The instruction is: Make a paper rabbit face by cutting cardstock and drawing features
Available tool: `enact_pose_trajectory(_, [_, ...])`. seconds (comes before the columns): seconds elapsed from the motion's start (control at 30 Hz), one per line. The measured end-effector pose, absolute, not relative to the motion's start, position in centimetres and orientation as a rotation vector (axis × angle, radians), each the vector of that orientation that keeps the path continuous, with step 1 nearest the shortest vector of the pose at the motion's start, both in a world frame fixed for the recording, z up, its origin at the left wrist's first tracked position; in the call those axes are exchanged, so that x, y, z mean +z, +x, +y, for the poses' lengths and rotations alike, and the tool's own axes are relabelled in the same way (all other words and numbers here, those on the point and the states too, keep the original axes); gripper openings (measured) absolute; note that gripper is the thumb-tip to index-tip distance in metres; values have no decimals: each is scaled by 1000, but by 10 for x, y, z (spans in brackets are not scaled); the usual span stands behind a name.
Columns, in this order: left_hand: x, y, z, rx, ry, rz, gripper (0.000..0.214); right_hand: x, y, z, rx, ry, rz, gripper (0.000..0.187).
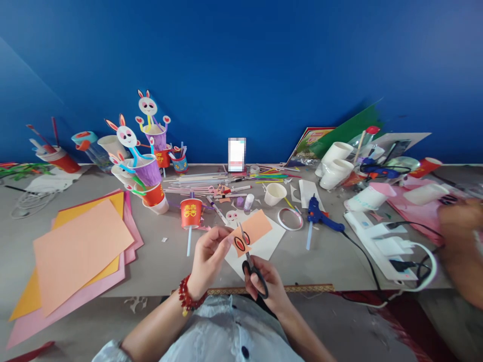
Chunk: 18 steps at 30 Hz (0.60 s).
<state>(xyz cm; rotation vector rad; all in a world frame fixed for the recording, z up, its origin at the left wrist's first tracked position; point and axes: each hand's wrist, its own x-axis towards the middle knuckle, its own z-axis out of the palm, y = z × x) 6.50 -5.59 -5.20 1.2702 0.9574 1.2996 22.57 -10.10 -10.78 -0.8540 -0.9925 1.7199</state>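
Observation:
My left hand (212, 251) pinches the left end of an orange paper strip (259, 224) between thumb and fingers. Two black-outlined ovals with red centres are drawn on that end of the strip. Black-handled scissors (256, 276) are gripped in my right hand (268, 284), and their blades lie across the paper between the two ovals. Under the strip a white sheet (268, 246) rests on the table. A white paper bunny face (232, 216) lies just beyond my left hand, partly covered by the strip.
Stacked coloured paper (83, 251) lies at left, near bunny-topped cups (148, 171). A red cup (191, 213), white cup (275, 193), tape roll (290, 219) and blue glue gun (320, 216) stand around the sheet. At right are a power strip (377, 246) and another person's blurred arm (462, 251).

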Motion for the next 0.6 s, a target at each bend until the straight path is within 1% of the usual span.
enact_pose_trajectory(0.6, [-49, 71, -60, 1322, 1320, 1000, 24, -114, 228, -101, 1703, -848, -1013, 57])
